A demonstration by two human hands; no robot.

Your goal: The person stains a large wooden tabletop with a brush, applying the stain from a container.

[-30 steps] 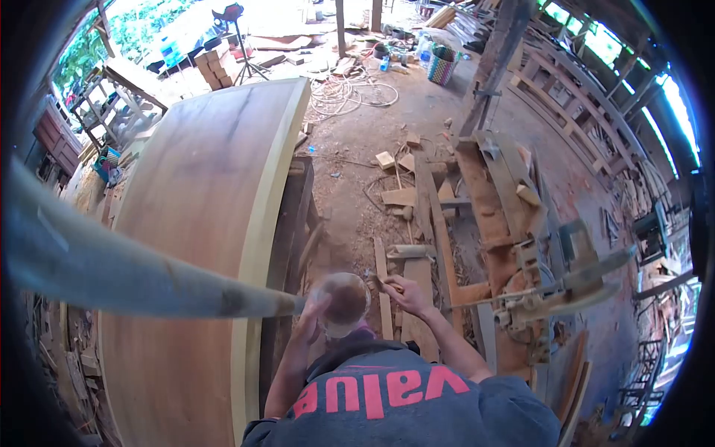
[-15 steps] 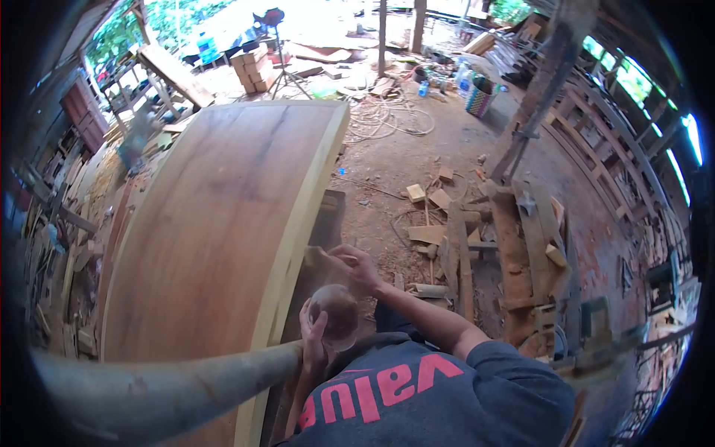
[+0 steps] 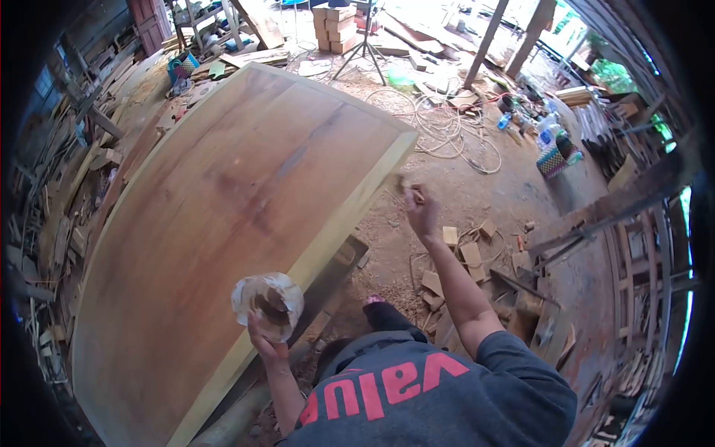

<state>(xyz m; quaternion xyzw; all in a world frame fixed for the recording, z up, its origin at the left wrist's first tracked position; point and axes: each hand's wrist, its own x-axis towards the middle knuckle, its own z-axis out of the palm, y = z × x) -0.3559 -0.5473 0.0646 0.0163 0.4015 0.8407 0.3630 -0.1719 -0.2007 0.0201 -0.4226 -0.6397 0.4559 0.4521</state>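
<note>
Left hand [image 3: 267,344] wrapped around the underside of a clear plastic cup [image 3: 268,304], fingers closed on it, the cup tilted with its mouth toward the camera and a brownish liquid or residue inside. Cup held just over the pale yellow edge [image 3: 350,212] of a large wooden slab [image 3: 223,201], near the lower part of that edge. Right hand [image 3: 421,211] stretched well forward on a straight arm, fingers pinched shut on a small brush [image 3: 403,188], blurred, its exact shape hard to tell. Brush tip at or just beside the slab's pale edge close to the far right corner; actual contact not clear. Hands well apart, both along the same long edge of the slab.

Slab broad, reddish-brown on top with darker streaks through the middle, lying flat and filling the left and centre of the view. Grey shirt with red lettering [image 3: 380,387] at the bottom of the picture. Foot in a pink-toed shoe [image 3: 376,304] on the dirt below the slab's edge. Dirt floor [image 3: 477,186] strewn with sawdust and wood offcuts [image 3: 462,253] to the right of the arm. Coiled rope or hose [image 3: 454,130] beyond the slab's far corner. Tripod [image 3: 365,45] and stacked cardboard boxes [image 3: 335,26] at the top. Woven checked bag [image 3: 555,160] and bottles at upper right. Timber stacks and scrap along the left side.
</note>
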